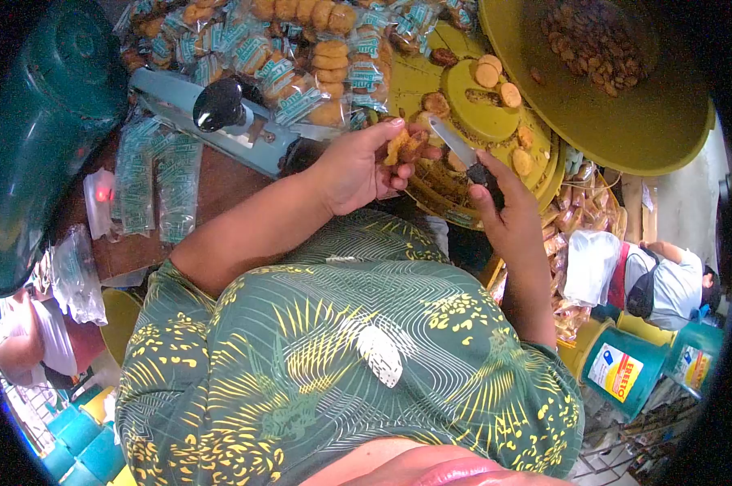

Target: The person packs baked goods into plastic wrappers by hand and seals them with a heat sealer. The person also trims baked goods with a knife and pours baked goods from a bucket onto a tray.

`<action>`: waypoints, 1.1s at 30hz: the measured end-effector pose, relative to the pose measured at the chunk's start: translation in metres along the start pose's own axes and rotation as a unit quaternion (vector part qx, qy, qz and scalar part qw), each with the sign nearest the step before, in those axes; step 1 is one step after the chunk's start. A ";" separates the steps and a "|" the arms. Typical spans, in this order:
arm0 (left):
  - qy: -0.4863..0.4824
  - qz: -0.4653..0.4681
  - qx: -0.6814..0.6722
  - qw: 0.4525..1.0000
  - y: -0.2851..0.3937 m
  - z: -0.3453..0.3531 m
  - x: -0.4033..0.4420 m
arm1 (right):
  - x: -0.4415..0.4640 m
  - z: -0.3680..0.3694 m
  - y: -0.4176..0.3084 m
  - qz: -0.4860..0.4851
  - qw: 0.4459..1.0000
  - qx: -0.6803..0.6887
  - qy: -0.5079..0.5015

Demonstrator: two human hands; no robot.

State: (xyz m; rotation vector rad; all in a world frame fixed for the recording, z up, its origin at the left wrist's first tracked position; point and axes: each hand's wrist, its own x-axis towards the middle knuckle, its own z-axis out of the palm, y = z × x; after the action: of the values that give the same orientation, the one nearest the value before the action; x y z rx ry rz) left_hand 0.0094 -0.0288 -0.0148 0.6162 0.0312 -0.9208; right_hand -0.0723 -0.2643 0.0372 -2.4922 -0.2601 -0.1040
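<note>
My left hand (366,166) is closed round an orange-brown piece of food (403,147), whose exact kind I cannot make out. My right hand (507,202) grips a small knife (453,144) by its dark handle, blade pointing up and left toward the piece. Below both hands lies a large yellow lid (431,73), with several round pale cookies (487,73) and browner pieces scattered on it. Beyond it, a tilted yellow bowl (657,138) contains many small dark brown pieces (597,49).
Packaged cookies (329,69) are heaped at the back. A pale blue bag sealer (171,91) lies left of them, near flat printed wrappers (159,174). A dark green plastic object (46,138) stands far left. People are at both sides; green buckets (621,364) stand right.
</note>
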 end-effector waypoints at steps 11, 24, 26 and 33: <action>0.006 0.006 0.005 1.000 -0.001 -0.007 -0.001 | 0.000 0.003 -0.003 0.014 1.000 0.013 -0.025; 0.020 0.058 0.037 0.997 -0.002 -0.007 0.003 | -0.005 0.001 -0.008 0.014 0.998 0.037 -0.050; 0.032 0.069 0.051 0.996 -0.001 -0.005 0.004 | -0.008 0.002 -0.007 0.016 0.997 0.047 -0.066; 0.026 0.089 0.050 0.994 0.000 -0.005 0.002 | -0.005 -0.003 -0.002 0.023 0.999 0.025 -0.025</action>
State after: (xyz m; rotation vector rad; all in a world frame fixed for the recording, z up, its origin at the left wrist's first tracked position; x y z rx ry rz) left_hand 0.0114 -0.0279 -0.0195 0.7235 -0.0231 -0.7363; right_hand -0.0779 -0.2657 0.0400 -2.4526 -0.2224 -0.0159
